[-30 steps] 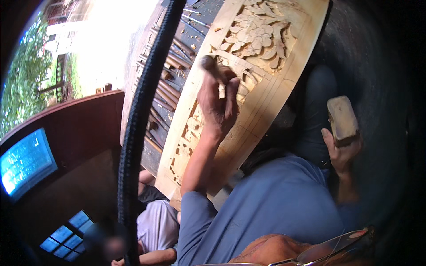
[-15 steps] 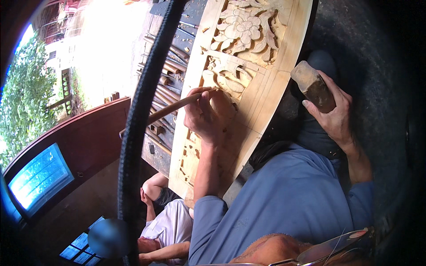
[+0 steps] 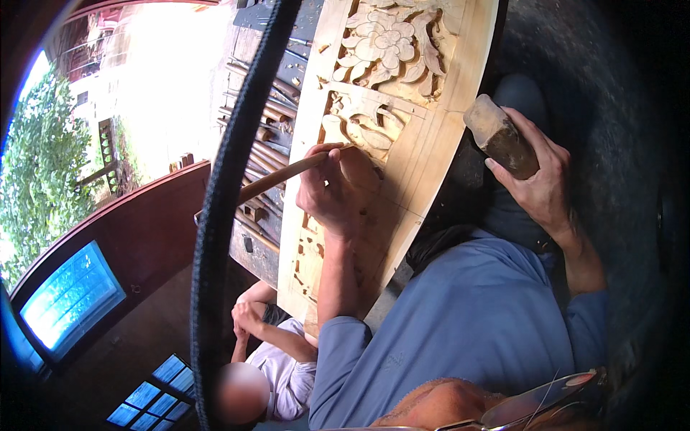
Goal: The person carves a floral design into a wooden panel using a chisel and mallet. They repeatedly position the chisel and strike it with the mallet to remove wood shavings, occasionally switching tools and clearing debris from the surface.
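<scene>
A pale wooden panel (image 3: 411, 172) with carved flower and leaf relief runs slantwise up the middle. My left hand (image 3: 329, 192) is closed round a wood-handled carving chisel (image 3: 282, 176) and rests on the panel. The handle slants off to the left; the working end sits by the carved leaves, its contact hidden at this angle. To the right, apart from the panel, my right hand (image 3: 544, 176) grips a worn, blunt wooden block (image 3: 502, 136) like a short mallet. Its scuffed pale end points up and left.
Several carving tools (image 3: 269, 154) lie side by side on the dark bench (image 3: 251, 253) left of the panel. Wood chips are scattered on the panel. Another person in a pale shirt (image 3: 291, 366) sits at the lower left. A black braided cable (image 3: 241, 158) crosses the view.
The view has shifted slightly, while both my hands keep their holds on the chisel and wooden block. The other person's hands have come together near the knee.
</scene>
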{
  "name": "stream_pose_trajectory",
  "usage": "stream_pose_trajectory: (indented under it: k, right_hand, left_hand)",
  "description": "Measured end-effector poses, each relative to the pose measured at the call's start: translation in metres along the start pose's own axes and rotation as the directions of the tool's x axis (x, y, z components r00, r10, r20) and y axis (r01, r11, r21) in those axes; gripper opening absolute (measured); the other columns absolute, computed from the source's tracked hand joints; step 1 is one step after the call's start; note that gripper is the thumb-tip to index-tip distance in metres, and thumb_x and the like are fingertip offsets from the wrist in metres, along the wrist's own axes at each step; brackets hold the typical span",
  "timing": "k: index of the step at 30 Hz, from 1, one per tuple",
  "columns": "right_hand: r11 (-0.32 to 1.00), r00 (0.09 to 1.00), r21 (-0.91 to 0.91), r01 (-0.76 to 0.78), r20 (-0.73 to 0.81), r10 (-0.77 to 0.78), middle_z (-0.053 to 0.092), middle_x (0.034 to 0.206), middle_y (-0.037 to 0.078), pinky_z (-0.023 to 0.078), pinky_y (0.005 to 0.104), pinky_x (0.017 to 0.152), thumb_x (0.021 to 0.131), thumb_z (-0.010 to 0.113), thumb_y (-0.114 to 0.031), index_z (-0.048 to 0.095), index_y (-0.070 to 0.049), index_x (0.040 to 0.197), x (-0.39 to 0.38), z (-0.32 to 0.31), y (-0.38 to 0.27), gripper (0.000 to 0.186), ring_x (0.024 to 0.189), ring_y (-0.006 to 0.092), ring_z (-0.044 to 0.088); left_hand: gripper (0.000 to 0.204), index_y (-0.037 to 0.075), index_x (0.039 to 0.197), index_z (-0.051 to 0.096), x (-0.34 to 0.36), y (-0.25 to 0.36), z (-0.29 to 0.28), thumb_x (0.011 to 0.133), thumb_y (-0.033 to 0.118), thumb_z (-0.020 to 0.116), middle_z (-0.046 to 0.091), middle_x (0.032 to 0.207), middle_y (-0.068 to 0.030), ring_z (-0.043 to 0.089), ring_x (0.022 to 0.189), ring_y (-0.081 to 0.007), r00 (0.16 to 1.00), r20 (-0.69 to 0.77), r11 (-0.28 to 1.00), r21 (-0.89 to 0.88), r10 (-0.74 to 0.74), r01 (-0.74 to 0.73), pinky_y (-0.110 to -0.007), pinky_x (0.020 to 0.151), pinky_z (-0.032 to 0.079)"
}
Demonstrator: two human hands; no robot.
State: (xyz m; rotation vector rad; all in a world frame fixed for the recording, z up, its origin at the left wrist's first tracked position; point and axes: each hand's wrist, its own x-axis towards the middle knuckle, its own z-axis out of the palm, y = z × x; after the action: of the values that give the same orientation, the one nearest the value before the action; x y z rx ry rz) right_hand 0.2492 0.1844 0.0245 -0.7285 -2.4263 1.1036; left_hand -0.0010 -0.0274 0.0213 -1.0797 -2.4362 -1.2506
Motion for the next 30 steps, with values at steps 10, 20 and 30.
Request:
stream_pose_trajectory:
  k: [10,20,30]
  right_hand:
    - [0.956,0.952,-0.104,0.274,-0.111,-0.285,0.074,0.126,0.021,0.062,0.0425,0.095,0.073,0.093,-0.004,0.062,-0.002,0.146,0.049,-0.009,-0.032,0.079,0.112,0.0386,0.075]
    - [0.6,0.59,-0.427,0.676,-0.172,-0.789,0.075,0.123,0.017,0.064,0.0415,0.092,0.075,0.094,-0.009,0.064,-0.008,0.147,0.166,0.021,-0.144,0.077,0.109,0.034,0.077]
    - [0.563,0.556,-0.478,0.674,-0.174,-0.813,0.075,0.122,0.015,0.064,0.0402,0.092,0.077,0.093,-0.009,0.065,-0.012,0.148,0.167,0.021,-0.143,0.076,0.107,0.0326,0.077]
  left_hand:
    - [0.01,-0.001,0.111,0.072,0.008,-0.001,0.003,0.104,0.006,0.072,0.076,0.086,-0.0151,0.074,0.07,-0.0234,0.994,0.044,0.99,0.093,0.099,-0.103,-0.033,0.062,0.056]
    - [0.008,-0.002,0.108,0.073,0.005,0.0,0.001,0.1,-0.001,0.071,0.075,0.086,-0.0186,0.076,0.073,-0.0327,0.987,-0.016,0.975,0.161,0.161,-0.156,-0.038,0.063,0.057]
    - [0.015,0.002,0.096,0.07,0.006,-0.01,-0.002,0.089,-0.009,0.064,0.07,0.08,-0.0167,0.071,0.07,-0.0372,0.948,0.07,0.936,0.152,0.309,-0.317,-0.042,0.063,0.055]
